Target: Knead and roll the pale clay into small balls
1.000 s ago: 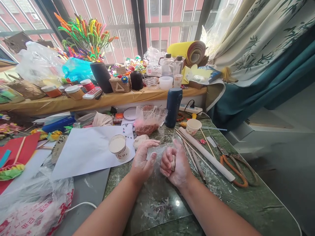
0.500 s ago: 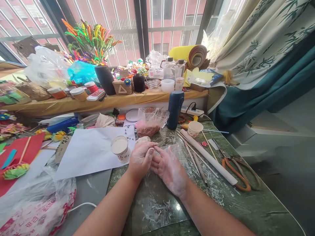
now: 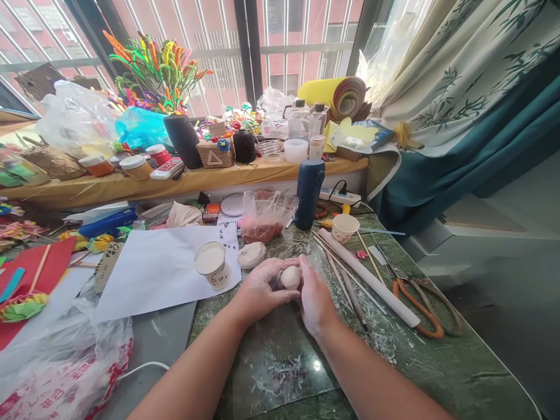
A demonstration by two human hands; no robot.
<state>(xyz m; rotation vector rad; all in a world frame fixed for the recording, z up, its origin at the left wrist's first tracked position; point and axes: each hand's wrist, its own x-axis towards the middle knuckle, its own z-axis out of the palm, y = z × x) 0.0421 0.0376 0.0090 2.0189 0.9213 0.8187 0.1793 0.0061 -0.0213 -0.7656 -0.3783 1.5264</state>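
Observation:
A smooth off-white clay ball [image 3: 290, 278] sits between my two palms, over the powder-smeared clear sheet [image 3: 280, 356] on the table. My left hand [image 3: 262, 287] curves around its left side, with the thumb below it. From the right, my right hand [image 3: 315, 298] cups it, palm inward and fingers pointing away from me. White powder coats both hands. Just beyond my left hand lies a larger clay lump [image 3: 252, 255]. A paper cup of white powder [image 3: 212, 263] stands to its left, on white paper [image 3: 149, 274].
To the right lie a pale rolling rod [image 3: 370, 277], several thin sticks, and orange-handled scissors [image 3: 431, 321]. A second paper cup [image 3: 345, 228] and a dark blue bottle [image 3: 310, 195] stand behind. A plastic bag of brown material [image 3: 265, 224] sits at the back.
My hands have shifted from palms together to cupped around the ball, which now shows between them. The clay lump behind is more fully exposed.

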